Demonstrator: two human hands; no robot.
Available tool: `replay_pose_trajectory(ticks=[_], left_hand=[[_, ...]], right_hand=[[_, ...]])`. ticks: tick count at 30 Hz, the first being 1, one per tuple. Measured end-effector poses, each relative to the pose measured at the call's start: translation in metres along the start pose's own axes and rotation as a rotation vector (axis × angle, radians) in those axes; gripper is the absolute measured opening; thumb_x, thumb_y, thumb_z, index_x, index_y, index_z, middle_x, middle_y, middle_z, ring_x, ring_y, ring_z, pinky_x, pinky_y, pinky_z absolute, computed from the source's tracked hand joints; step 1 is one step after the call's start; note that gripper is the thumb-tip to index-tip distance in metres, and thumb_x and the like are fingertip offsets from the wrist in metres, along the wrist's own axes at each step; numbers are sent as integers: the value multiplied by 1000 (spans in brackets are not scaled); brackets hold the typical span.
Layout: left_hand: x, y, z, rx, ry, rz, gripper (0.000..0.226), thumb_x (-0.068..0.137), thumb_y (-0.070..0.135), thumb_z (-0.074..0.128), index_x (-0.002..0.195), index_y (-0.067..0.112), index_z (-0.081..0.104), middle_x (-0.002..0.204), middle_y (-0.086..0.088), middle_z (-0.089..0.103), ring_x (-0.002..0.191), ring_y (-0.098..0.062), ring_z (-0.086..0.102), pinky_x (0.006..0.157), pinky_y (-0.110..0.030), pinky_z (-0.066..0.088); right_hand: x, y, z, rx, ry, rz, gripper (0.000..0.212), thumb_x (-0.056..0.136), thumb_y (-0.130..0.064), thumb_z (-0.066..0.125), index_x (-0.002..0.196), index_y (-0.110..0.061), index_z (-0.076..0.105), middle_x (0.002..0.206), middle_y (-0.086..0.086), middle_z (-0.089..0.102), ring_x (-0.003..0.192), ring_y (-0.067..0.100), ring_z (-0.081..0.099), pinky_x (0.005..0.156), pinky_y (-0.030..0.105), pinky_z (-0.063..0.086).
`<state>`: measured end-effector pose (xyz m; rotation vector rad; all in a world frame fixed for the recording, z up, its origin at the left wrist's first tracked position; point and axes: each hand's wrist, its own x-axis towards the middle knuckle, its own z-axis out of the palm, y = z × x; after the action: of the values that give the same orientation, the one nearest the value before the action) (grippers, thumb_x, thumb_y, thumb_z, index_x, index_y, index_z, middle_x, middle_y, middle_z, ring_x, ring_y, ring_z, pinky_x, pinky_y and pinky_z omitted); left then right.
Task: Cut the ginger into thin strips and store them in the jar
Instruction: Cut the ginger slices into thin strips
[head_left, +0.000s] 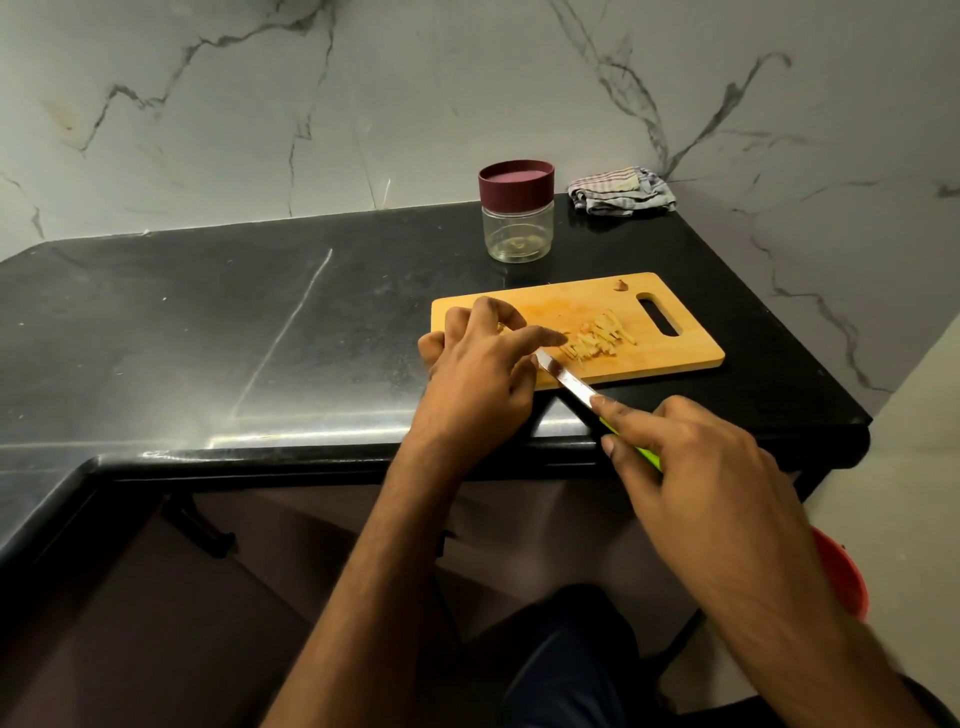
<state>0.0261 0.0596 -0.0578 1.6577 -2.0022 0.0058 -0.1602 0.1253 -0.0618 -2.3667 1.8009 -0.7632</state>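
- Right hand (696, 467): fingers curled round the knife (582, 391).
- Left hand (483, 364): fingers loosely spread on the board (675, 358), beside the ginger strips (597, 338).
- Lidded jar (517, 210) behind the board.

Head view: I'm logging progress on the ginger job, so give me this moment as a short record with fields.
ginger strips: loose pile on the cutting board
knife: green handle held by right hand, blade tip at the pile
left hand: resting on the board, forefinger toward the pile
jar: behind the board, maroon lid on, almost empty
cloth: crumpled beside the jar
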Motion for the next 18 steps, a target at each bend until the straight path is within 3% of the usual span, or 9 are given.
replay_pose_trajectory(ticks=[4,9,14,18], left_hand=[[-1,-1,1,-41,76,-45,37,95,31,61,129,44,58,127,9,42,126,-13,30,96,-37,22],[-3,-3,0,-115,146,-164,16,88,39,72,103,38,69,112,17,47,117,-7,33,87,-30,14],[-3,-3,-3,-125,126,-206,6,87,41,73,91,36,74,108,17,51,117,-9,35,88,-32,14],[-2,-3,-4,-133,124,-220,7,86,43,74,90,36,74,107,17,50,117,-10,36,90,-34,17]], right_hand=[[-1,0,-3,81,35,-1,42,93,-41,48,135,-42,49,78,-11,43,66,1,43,50,15,28],[0,-2,-3,154,68,-24,40,93,-39,48,133,-35,53,76,-12,49,66,0,46,51,12,28],[-1,-4,2,219,51,-33,38,95,-38,45,129,-29,58,80,-10,63,67,3,56,56,21,50],[-2,-7,2,212,56,-43,38,95,-38,44,129,-29,58,69,-14,56,59,-1,51,48,15,40]])
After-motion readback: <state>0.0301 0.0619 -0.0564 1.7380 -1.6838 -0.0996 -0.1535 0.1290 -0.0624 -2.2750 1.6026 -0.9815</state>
